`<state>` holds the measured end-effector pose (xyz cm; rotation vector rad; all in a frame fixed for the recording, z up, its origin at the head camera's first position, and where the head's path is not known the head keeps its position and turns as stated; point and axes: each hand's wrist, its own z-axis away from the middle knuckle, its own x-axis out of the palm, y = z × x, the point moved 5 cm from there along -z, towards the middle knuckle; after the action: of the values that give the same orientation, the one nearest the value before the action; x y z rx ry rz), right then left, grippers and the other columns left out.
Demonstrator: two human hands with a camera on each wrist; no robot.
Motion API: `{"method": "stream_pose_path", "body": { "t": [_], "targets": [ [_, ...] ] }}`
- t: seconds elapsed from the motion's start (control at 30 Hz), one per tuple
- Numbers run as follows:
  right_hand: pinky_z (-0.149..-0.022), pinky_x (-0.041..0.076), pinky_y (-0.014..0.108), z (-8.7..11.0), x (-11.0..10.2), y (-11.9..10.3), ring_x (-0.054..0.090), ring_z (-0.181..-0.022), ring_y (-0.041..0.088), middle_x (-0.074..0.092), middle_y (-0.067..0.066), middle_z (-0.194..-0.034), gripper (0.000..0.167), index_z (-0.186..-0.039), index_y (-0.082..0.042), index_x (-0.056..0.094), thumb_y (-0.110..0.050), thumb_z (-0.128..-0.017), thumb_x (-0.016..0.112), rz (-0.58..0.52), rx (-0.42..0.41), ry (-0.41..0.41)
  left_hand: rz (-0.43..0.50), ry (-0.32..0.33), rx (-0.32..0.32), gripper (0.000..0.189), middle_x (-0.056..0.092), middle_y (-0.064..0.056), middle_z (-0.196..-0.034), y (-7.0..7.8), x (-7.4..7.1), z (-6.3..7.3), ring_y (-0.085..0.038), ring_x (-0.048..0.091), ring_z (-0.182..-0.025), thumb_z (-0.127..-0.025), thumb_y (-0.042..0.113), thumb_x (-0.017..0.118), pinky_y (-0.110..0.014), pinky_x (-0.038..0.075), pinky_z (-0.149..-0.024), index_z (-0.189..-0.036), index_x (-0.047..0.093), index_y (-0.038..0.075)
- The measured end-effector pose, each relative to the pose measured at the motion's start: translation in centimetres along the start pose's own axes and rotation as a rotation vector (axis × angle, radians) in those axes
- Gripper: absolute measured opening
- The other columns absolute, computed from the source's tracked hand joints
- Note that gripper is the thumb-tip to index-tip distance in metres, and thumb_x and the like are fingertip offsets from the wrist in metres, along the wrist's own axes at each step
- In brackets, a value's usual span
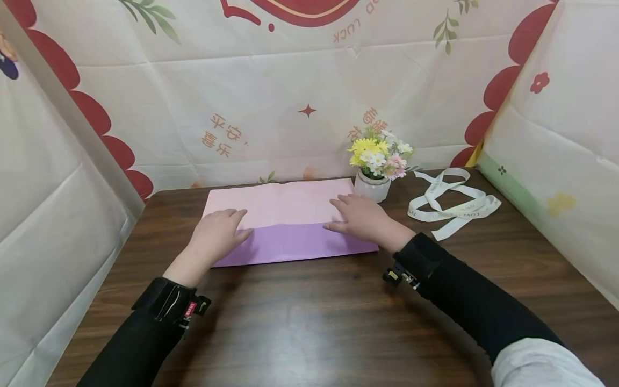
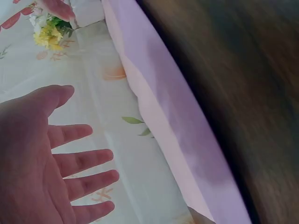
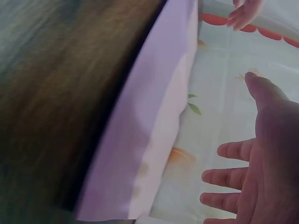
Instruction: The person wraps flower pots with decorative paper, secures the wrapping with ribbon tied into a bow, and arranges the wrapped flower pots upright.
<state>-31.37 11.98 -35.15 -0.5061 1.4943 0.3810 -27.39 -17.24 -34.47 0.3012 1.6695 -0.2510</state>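
A folded sheet of paper (image 1: 285, 204), pale pink at the back with a lilac band (image 1: 295, 244) along the front, lies on the dark wooden table. Over its left end is my left hand (image 1: 217, 234), fingers straight and thumb pointing inward. My right hand (image 1: 360, 217) is over the right end, its fingers stretched out toward the left. In the left wrist view the left palm faces the camera with the fingers apart, holding nothing. The right wrist view likewise shows spread, bare fingers (image 3: 224, 176) beside the paper's pink edge.
A white pot (image 1: 371, 187) of artificial flowers (image 1: 379, 153) stands just behind the right hand. Loosely coiled white printed ribbon (image 1: 440, 207) lies farther right. Printed cloth (image 1: 290, 80) hangs behind the table (image 1: 290, 312) and along both sides.
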Motion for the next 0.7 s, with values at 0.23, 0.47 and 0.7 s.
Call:
{"method": "stream_pose_path", "body": {
  "t": [0.23,0.47,0.7],
  "targets": [
    [-0.111,0.028,0.054,0.0,1.6,0.5,0.038,-0.135,0.036,0.045,0.022,-0.144,0.080,-0.144,-0.002,0.045,-0.062,-0.092,0.052,0.022,-0.011,-0.049,0.013,-0.072,-0.019,0.054,0.056,-0.023,-0.131,-0.9,1.4,0.1,-0.040,0.053,-0.119,-0.097,0.036,0.056,-0.053,0.041,-0.100,-0.138,0.052,0.000],
    [-0.110,0.029,0.054,0.2,3.3,1.3,0.038,-0.136,0.036,0.044,0.021,-0.145,0.079,-0.145,-0.004,0.044,-0.063,-0.092,0.052,0.000,0.008,-0.104,0.023,-0.116,-0.020,0.055,0.055,-0.023,-0.132,-1.6,2.4,0.3,-0.041,0.052,-0.120,-0.097,0.036,0.057,-0.053,0.041,-0.100,-0.138,0.052,0.000],
    [-0.108,0.032,0.053,0.2,4.3,1.5,0.039,-0.134,0.036,0.046,0.021,-0.143,0.079,-0.142,-0.004,0.047,-0.063,-0.090,0.053,-0.007,-0.005,-0.126,0.002,-0.154,0.012,0.057,0.056,-0.023,-0.131,-2.3,3.6,0.4,-0.042,0.052,-0.119,-0.094,0.037,0.061,-0.055,0.043,-0.098,-0.136,0.053,0.001]
  ]
}}
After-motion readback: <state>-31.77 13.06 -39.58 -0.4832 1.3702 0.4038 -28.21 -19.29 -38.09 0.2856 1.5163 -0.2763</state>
